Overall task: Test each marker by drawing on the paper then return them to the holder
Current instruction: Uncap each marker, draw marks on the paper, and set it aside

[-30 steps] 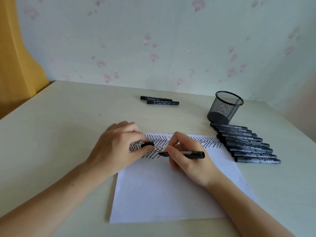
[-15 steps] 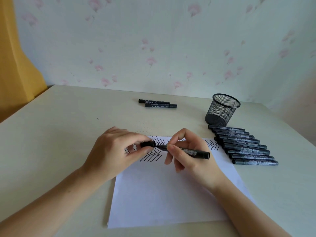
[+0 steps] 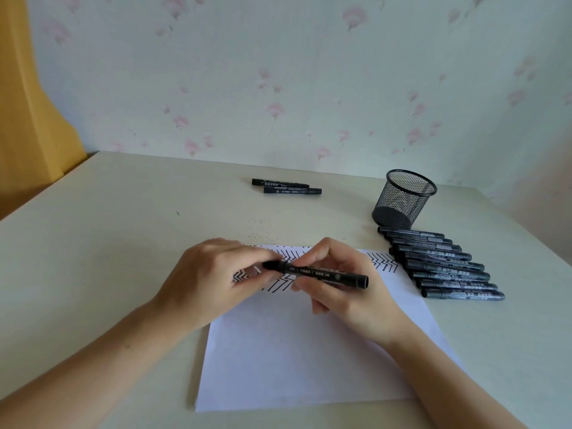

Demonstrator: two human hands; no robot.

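Marker (image 3: pixel 322 274), black with pale lettering, lies level, pinched at both ends by left hand (image 3: pixel 213 280) and right hand (image 3: pixel 349 289).

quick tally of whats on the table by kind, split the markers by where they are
black markers in the row: 8
black markers at the back: 2
held black marker: 1
mesh holder: 1
paper: 1
total: 13

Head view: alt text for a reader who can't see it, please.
Both hands, left hand and right hand, hold one black marker level above a sheet of paper with zigzag strokes. A row of markers lies beside an empty mesh holder.
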